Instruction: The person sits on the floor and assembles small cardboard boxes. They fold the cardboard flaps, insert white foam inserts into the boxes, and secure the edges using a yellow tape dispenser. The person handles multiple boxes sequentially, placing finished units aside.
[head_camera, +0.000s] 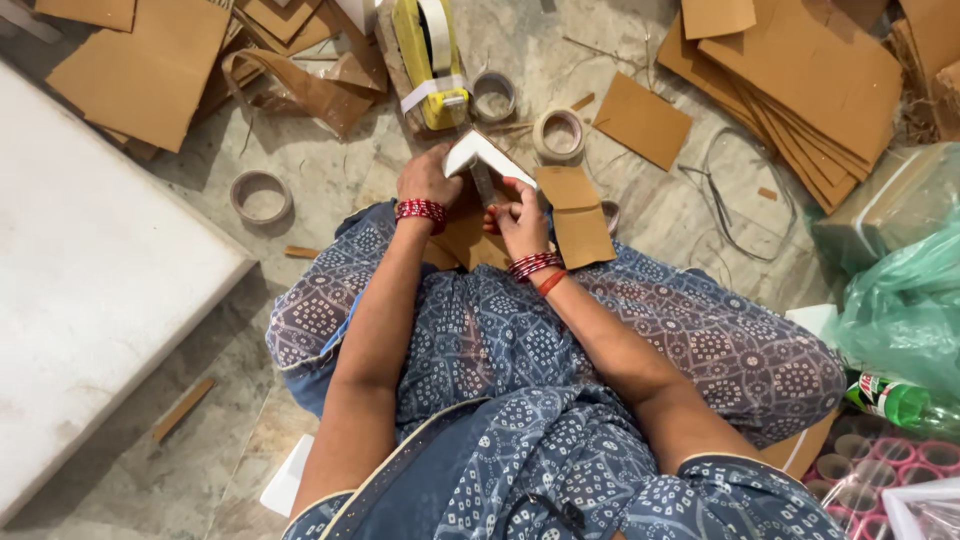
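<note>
Both hands close on a white L-shaped corner piece (485, 155), held up in front of the knees. The left hand (425, 178) wraps its fingers around the piece's left end, and the right hand (520, 215) pinches near its lower edge with thumb and fingers. Whether the right fingertips press the white piece itself or the brown cardboard sheet (470, 235) lying right under it cannot be told. Each wrist wears red bangles.

Just right of the corner piece lies a folded cardboard flap (578, 215), resting against the person's knee. Beyond the piece, on the stone floor (330, 165), stands a yellow tape dispenser (430, 60) with a white strip across it. Beside that dispenser, still beyond the corner piece, sit two tape rolls (558, 133); a third, emptier ring (260, 195) lies well to the piece's left. Far right of the piece, a stack of cardboard sheets (800, 80) fans out, with a single cardboard square (642, 120) nearer in. To the left of the piece runs a large white slab (90, 300). Lower right of the piece, past the patterned blue clothing, are green plastic bags (900, 300), a green bottle (905, 400) and a cluster of pink-rimmed cardboard tubes (870, 470).
</note>
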